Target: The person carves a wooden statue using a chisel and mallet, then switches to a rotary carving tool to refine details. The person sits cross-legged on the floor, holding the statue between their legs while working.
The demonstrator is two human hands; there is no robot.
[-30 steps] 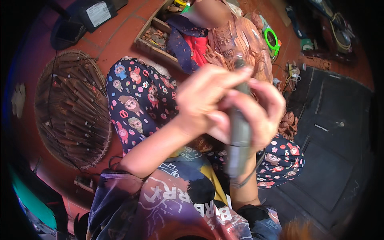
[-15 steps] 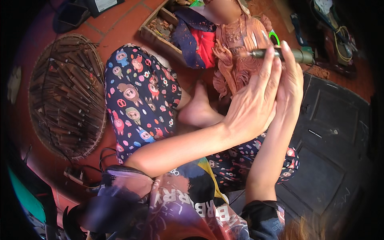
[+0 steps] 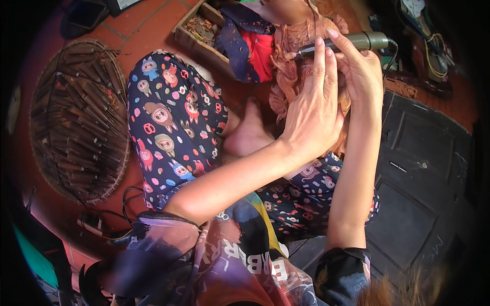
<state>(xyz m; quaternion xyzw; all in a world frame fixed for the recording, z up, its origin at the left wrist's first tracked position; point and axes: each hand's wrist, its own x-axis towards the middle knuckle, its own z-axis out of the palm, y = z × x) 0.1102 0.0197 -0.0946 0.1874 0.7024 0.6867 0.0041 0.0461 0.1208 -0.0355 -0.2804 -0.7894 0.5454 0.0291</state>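
Observation:
I sit on the floor with a reddish carved wooden piece (image 3: 291, 66) propped between my legs. My right hand (image 3: 365, 71) grips a grey corded rotary tool (image 3: 352, 43), held level with its tip pointing left at the carving. My left hand (image 3: 314, 109) lies over the carving, its fingers stretched up to touch the tool's front end. Both hands hide much of the carving. My bare foot (image 3: 250, 135) rests just left of it.
A round woven basket (image 3: 76, 120) full of wooden-handled chisels lies on the tiled floor at left. A wooden box (image 3: 201, 33) with chips and a blue-red cloth (image 3: 250, 48) sit at the top. A black mat (image 3: 423, 173) lies at right. Cables (image 3: 112, 224) trail at lower left.
A second ago both hands held the tool upright close to the camera. They have since dropped to the carving, and the tool now lies level against it.

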